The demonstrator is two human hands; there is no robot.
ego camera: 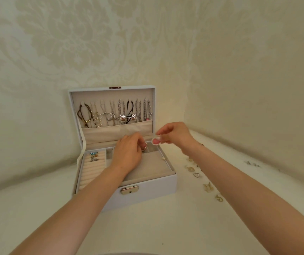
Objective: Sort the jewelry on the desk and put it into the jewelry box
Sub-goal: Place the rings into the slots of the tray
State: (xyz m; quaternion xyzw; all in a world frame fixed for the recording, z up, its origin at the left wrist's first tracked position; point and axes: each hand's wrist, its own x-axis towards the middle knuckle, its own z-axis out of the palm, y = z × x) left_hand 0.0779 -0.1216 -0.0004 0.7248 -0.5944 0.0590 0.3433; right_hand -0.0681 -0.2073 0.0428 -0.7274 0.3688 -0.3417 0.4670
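1. Head view, layout. The jewelry box (147, 192) stands open on the pale desk (156, 227), with its lid (112, 92) upright against the patterned wall (165, 43). A metal latch (129, 189) sits on the front wall.
2. Lid contents. A row of necklaces (114, 113) hangs inside the lid, their lower ends tucked into a fabric pocket (118, 131).
3. Box base. The ring rolls (92, 168) fill the left compartment, with a few rings (93, 156) seated at their far end. A grey padded tray (151, 166) covers the right part. A white ribbon (82, 144) runs down the left side between lid and base.
4. Left hand (127, 153). It is over the rear compartments of the box, back of the hand up. Its fingers are curled together and grip a small pink beaded loop (144, 146) at the fingertips.
5. Right hand (175, 134). It is raised above the right rear corner of the box. Thumb and forefinger pinch a small pink piece (155, 141), which hangs just beside the left hand's fingertips. The other fingers are bent loosely.
6. Unsorted items. Gold-toned loose pieces (208, 186) lie in a line on the desk to the right of the box, partly under the right forearm. A few small dark pieces (252, 163) lie well apart, farther right. We cannot make out their types.
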